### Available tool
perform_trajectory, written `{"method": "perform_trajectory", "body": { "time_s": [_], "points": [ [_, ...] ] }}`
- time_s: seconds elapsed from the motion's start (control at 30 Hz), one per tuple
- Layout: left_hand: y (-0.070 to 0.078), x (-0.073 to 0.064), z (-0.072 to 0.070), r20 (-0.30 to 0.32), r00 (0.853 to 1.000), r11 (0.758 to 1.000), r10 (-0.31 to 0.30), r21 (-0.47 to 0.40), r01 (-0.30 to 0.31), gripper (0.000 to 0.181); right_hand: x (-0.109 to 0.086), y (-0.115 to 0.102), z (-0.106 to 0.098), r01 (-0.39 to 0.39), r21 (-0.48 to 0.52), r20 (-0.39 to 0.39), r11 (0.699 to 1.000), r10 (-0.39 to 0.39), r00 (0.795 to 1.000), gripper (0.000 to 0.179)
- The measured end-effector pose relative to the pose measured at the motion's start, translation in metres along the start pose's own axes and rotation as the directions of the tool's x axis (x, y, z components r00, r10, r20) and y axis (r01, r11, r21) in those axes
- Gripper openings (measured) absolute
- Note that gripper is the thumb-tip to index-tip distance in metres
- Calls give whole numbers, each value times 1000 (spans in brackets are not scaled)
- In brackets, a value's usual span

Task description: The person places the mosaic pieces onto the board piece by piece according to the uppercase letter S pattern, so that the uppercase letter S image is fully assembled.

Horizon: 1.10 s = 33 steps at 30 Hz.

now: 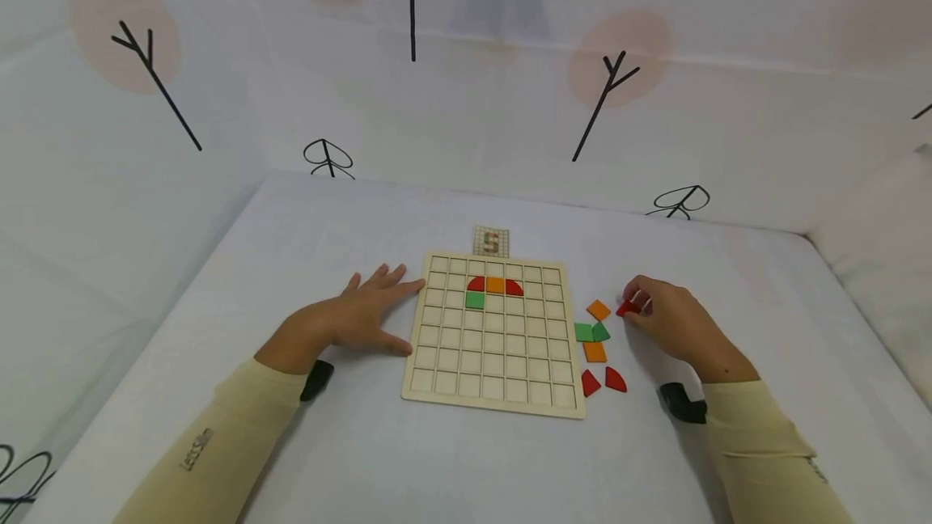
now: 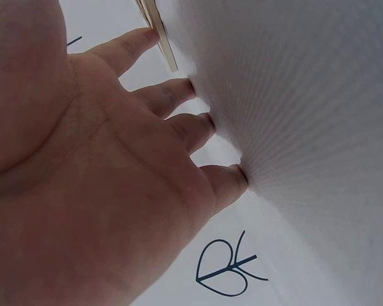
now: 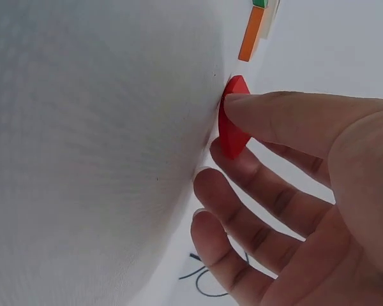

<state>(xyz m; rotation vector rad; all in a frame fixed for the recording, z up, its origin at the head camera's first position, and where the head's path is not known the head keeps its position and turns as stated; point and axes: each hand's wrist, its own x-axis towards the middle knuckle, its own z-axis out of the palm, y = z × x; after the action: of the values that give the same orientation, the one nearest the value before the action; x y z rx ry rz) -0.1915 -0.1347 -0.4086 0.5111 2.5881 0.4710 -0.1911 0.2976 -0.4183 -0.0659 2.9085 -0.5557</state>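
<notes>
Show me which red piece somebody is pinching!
The red piece in the right hand, off the board to its right. No hand touches the other four: two sit on the board, two lie near its lower right corner.

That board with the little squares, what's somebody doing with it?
Someone's right hand pinches a red piece off to the right of the board. Their left hand is spread out, touching the board's left edge. Two red quarter-rounds, an orange square and a green square sit on the board. Six loose pieces lie by its right side.
</notes>
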Motion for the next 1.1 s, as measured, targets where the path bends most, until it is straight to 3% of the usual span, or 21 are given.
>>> {"method": "perform_trajectory", "body": {
  "time_s": [0.5,0.8,1.1],
  "points": [
    [-1,-1,-1,4,1000,1000,9,-7,-9,103,-6,-15,-4,34,-11,12,999,-34,999,23],
    [0,0,-1,5,1000,1000,-6,5,6,103,-20,-35,-5,152,-11,-82,988,-152,985,21],
    [-1,0,0,5,1000,1000,6,4,-6,103,-23,-58,-7,218,40,-94,975,-213,972,16]
  ]
}}
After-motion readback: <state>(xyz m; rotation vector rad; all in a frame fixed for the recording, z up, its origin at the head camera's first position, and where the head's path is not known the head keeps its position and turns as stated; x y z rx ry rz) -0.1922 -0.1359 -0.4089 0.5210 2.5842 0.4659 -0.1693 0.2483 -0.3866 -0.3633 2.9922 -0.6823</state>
